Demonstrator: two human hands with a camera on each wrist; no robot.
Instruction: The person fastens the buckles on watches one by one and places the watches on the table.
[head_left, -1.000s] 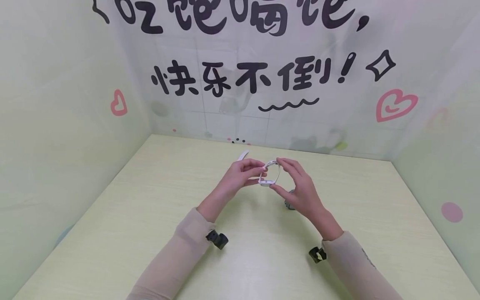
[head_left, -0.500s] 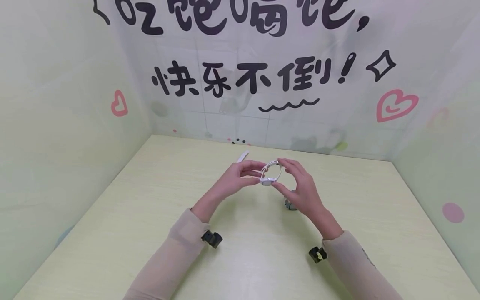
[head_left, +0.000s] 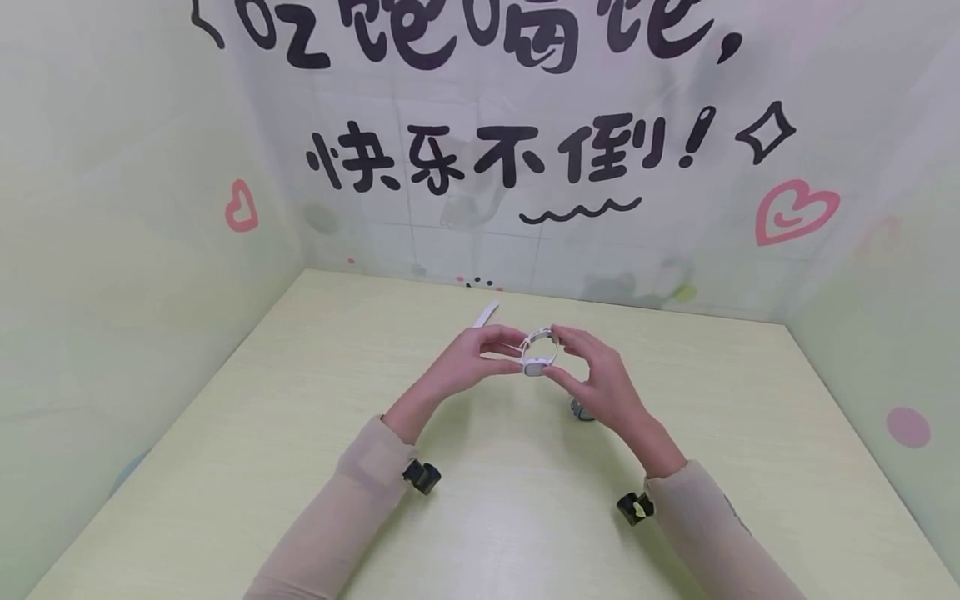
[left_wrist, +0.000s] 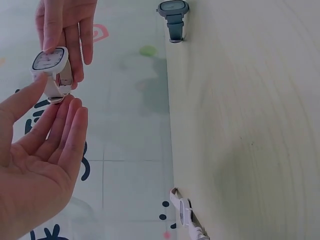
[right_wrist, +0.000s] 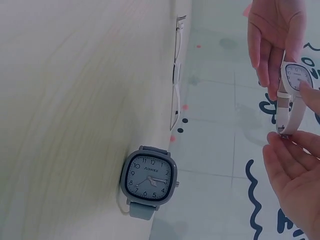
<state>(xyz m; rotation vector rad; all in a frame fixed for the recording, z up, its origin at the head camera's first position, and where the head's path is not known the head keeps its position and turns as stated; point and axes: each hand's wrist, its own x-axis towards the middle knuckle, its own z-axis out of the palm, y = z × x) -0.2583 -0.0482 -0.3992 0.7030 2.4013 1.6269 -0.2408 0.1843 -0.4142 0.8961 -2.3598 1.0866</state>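
A white wristwatch with a rounded square dial is held up above the table between both hands, its strap bent into a loop. My left hand pinches it from the left: in the left wrist view the thumb is at the case and the fingertips are at the buckle end. From the right, my right hand grips it with its thumb at the case and its fingers at the far side of the loop. In the right wrist view, the dial is partly covered by a thumb.
A blue-grey watch lies on the table beneath my right hand. Another white watch lies behind my left hand, near the table's back edge. Printed white curtains enclose the back and sides.
My left hand has shifted slightly left and its fingers have spread a little at the strap. The held watch has tilted, showing more of its case. The right hand stays nearly in place.
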